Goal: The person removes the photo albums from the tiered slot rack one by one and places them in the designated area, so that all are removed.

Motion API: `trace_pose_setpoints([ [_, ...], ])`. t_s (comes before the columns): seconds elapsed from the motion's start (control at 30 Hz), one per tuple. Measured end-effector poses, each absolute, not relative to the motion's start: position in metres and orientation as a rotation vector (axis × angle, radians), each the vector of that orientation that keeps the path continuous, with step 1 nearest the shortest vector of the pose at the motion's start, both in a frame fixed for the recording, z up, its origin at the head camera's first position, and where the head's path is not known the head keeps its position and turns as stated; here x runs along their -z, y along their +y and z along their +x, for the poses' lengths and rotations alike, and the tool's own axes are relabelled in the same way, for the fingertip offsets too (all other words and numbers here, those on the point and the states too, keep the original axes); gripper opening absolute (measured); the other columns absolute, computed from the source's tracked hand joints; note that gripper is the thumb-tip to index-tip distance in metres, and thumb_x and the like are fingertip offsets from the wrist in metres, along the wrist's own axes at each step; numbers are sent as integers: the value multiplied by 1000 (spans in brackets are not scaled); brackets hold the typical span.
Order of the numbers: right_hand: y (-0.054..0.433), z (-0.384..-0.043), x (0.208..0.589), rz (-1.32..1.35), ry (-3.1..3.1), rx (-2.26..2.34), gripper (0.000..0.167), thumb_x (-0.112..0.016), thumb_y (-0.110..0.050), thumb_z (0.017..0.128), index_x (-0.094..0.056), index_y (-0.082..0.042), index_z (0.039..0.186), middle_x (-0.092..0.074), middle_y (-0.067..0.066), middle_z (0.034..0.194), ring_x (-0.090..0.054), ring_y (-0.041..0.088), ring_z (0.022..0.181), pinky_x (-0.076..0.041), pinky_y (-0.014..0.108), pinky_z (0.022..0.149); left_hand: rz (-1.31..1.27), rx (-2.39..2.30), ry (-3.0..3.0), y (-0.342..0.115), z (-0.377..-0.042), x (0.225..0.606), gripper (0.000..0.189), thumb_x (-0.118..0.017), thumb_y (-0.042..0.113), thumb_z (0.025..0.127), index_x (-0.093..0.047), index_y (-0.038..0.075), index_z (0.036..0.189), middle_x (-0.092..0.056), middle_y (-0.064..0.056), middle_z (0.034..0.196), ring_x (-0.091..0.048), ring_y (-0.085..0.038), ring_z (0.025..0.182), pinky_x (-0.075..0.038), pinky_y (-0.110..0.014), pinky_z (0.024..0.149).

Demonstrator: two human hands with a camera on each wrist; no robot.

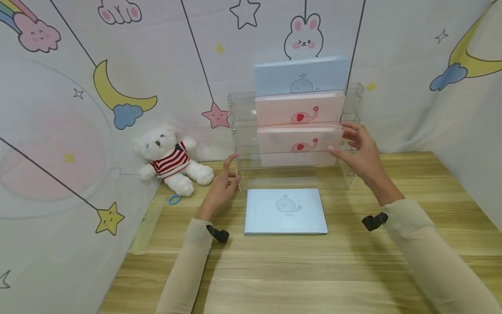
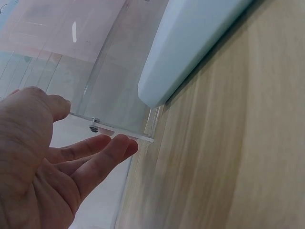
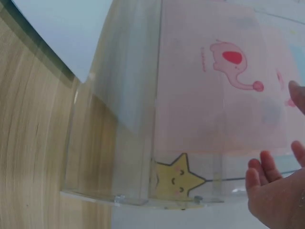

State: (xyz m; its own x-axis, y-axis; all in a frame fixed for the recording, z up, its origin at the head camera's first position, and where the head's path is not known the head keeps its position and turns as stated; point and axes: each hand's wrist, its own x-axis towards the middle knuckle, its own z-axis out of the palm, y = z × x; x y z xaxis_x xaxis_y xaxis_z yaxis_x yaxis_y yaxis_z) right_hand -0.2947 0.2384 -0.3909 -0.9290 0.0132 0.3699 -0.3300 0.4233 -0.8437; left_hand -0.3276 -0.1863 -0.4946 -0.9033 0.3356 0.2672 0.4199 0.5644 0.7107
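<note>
Evidently, the clear rack (image 1: 249, 162) stands at twelve o'clock from the person on the wooden table (image 1: 313, 274), its stepped tiers seemingly meant to prop each booklet upright with part of its cover on show. The lower pink booklet (image 1: 274, 146) sits at the front, the upper pink booklet (image 1: 276, 111) behind and above it, and the upright blue booklet (image 1: 274, 80) highest, at twelve o'clock of both. At six o'clock from the rack, the flat blue booklet (image 1: 286, 220) lies whale side up on the wood, presumably put there to be within easy reach.

At eight o'clock of the rack, the left hand (image 1: 219, 187) has its fingers loosely spread and slightly bent, touching the side panel without wrapping round it; this looks like steadying, though how hard they press cannot be told. At three o'clock, the right hand (image 1: 364, 152) is open, its thumb and fingers well parted beside the other end. Its thumb tip overlaps the right edge of the lower pink booklet, whose middle lies at nine o'clock from that thumb; whether they touch is unclear. From the left fingertips, the flat blue booklet lies near, at four o'clock, untouched.

The white teddy bear (image 1: 172, 165) slumps at nine o'clock of the rack.
</note>
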Motion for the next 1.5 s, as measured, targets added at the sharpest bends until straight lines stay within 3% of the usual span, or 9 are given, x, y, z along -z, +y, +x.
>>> trace_pose_setpoints([
  [0.1, 238, -296, 389, 274, -2371, -1501, 74, -82, -26, 97, -43, -16, 160, -57, 18, 147, -53, 33, 139, -37, 57, 123, -648, 1267, -2688, -187, -327, 494, 71, -52, 20, 115, -12, 45, 168, -75, -26, 125, -81, -32, 85, -63, -47, 81],
  [0.4, 239, -302, 383, 321, -2376, -1492, 65, -80, -23, 98, -50, -12, 154, -59, 5, 130, -54, 17, 119, -40, 25, 108, -647, 1275, -2694, -187, -326, 494, 72, -51, 21, 115, -10, 46, 168, -75, -26, 126, -81, -33, 85, -64, -48, 81],
  [0.6, 241, -308, 383, 323, -2380, -1539, 57, -80, -25, 99, -57, -15, 150, -60, -6, 133, -55, 11, 120, -41, 25, 108, -647, 1270, -2694, -187, -326, 493, 71, -51, 21, 115, -10, 46, 168, -75, -26, 125, -81, -33, 85, -64, -47, 81],
  [0.87, 239, -314, 387, 379, -2339, -1592, 50, -80, -21, 99, -64, -15, 145, -63, -11, 132, -60, 11, 114, -43, 27, 107, -662, 1273, -2679, -187, -326, 495, 70, -52, 20, 115, -13, 43, 168, -75, -29, 123, -81, -34, 82, -63, -47, 79],
  [1.03, 234, -315, 386, 406, -2328, -1616, 47, -79, -21, 99, -66, -15, 144, -65, -8, 135, -63, 11, 115, -53, 17, 93, -656, 1279, -2681, -187, -327, 495, 71, -52, 21, 115, -12, 46, 168, -76, -26, 123, -80, -32, 82, -63, -47, 80],
  [1.2, 232, -319, 387, 408, -2336, -1624, 45, -79, -25, 100, -68, -16, 143, -64, -6, 139, -66, 10, 114, -58, 16, 85, -667, 1275, -2679, -186, -327, 495, 71, -52, 19, 114, -13, 44, 168, -76, -27, 122, -80, -29, 82, -63, -46, 79],
  [1.5, 232, -328, 388, 394, -2302, -1717, 38, -80, -22, 99, -73, -12, 136, -73, -13, 122, -71, 7, 96, -59, 18, 81, -670, 1282, -2668, -187, -327, 495, 70, -53, 22, 114, -13, 45, 168, -76, -26, 122, -80, -31, 82, -64, -45, 79],
])
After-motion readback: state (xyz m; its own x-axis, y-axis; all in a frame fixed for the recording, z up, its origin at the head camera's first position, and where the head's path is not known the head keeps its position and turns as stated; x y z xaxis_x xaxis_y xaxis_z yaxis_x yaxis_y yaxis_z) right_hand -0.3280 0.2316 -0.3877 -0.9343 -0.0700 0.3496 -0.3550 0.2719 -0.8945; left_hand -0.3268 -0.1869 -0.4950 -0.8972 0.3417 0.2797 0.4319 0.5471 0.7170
